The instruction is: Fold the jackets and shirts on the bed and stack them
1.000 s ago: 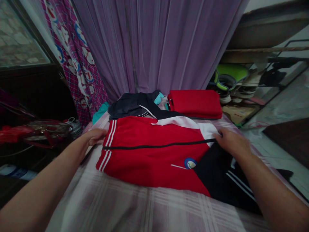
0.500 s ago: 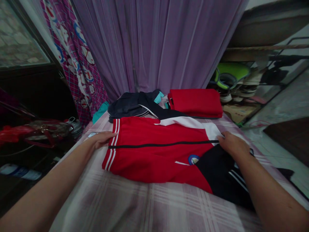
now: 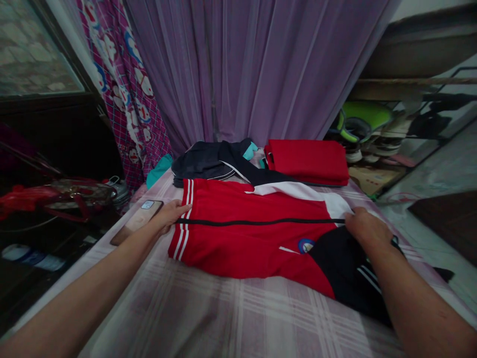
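A red, black and white zip jacket (image 3: 238, 248) lies front up across the bed, its hem to the left and collar end to the right. My left hand (image 3: 172, 215) pinches the striped hem where the dark zip ends. At the other end of the zip, my right hand (image 3: 367, 227) grips the jacket near its white collar area. The zip runs nearly straight between both hands. One dark sleeve (image 3: 257, 174) stretches out behind the jacket; the black near shoulder is partly hidden under my right forearm. A round blue badge (image 3: 306, 245) shows on the chest.
Behind the jacket are a folded red garment (image 3: 307, 159) and a crumpled dark garment (image 3: 201, 159). A phone (image 3: 137, 221) lies beside my left forearm on the checked bedsheet (image 3: 223, 318). Purple curtains (image 3: 238, 69) hang at the back; a shoe rack (image 3: 395, 127) stands right.
The view has shifted slightly, so things sit further right and more of the phone shows. Both hands keep hold of the jacket, which lies much as before.
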`<state>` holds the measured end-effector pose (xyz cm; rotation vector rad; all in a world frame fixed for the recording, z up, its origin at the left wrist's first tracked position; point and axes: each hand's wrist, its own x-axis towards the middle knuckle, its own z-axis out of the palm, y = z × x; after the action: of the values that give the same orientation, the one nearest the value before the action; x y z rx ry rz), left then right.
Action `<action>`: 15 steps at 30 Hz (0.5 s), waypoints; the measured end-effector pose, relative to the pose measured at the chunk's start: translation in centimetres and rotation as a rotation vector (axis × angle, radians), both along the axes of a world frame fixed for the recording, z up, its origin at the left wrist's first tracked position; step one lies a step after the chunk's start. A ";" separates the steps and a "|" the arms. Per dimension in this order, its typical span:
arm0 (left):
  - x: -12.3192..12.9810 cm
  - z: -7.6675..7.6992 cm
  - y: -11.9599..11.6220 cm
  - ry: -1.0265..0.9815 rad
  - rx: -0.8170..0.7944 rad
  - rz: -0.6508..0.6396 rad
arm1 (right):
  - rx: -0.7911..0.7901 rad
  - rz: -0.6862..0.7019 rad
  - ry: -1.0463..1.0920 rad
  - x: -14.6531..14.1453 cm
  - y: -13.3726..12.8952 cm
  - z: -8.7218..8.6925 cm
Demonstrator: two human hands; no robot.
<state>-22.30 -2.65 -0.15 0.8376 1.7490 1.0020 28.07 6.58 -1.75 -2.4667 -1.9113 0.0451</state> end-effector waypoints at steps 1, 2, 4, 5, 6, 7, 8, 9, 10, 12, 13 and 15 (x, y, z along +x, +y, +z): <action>-0.4 0.2 0.0 0.067 0.050 -0.006 | 0.000 -0.021 -0.001 0.1 0.0 0.1; -1.0 0.5 0.1 0.143 0.088 -0.022 | -0.002 -0.052 -0.001 0.1 0.0 0.2; -2.7 1.3 0.5 0.346 0.128 -0.056 | -0.037 -0.046 -0.011 0.0 -0.1 0.3; -3.6 1.7 0.8 0.477 0.126 -0.058 | -0.078 -0.012 -0.016 -0.2 -0.2 0.3; -4.5 1.9 1.1 0.620 0.108 -0.048 | -0.126 0.020 -0.020 -0.4 -0.2 0.2; -5.2 2.0 1.5 0.758 0.081 -0.036 | -0.171 0.050 -0.022 -0.7 -0.3 0.1; -5.7 1.9 1.9 0.873 0.051 -0.023 | -0.207 0.072 -0.025 -1.0 -0.4 0.0; -5.9 1.6 2.2 0.950 0.018 -0.009 | -0.221 0.082 -0.032 -1.3 -0.5 -0.1; -6.0 1.3 2.5 0.978 -0.010 0.004 | -0.220 0.082 -0.042 -1.5 -0.5 -0.2; -5.8 0.5 2.7 0.879 -0.055 0.017 | -0.200 0.063 -0.065 -1.5 -0.6 -0.4; -5.6 0.1 2.7 0.783 -0.073 0.026 | -0.186 0.045 -0.074 -1.4 -0.6 -0.5; -5.5 -0.6 2.4 0.605 -0.093 0.033 | -0.107 0.036 -0.063 -0.9 -0.6 -0.9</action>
<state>-27.75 -0.28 -0.71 1.1325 2.3009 0.7175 27.20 5.99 -2.65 -2.5299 -2.0304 0.0728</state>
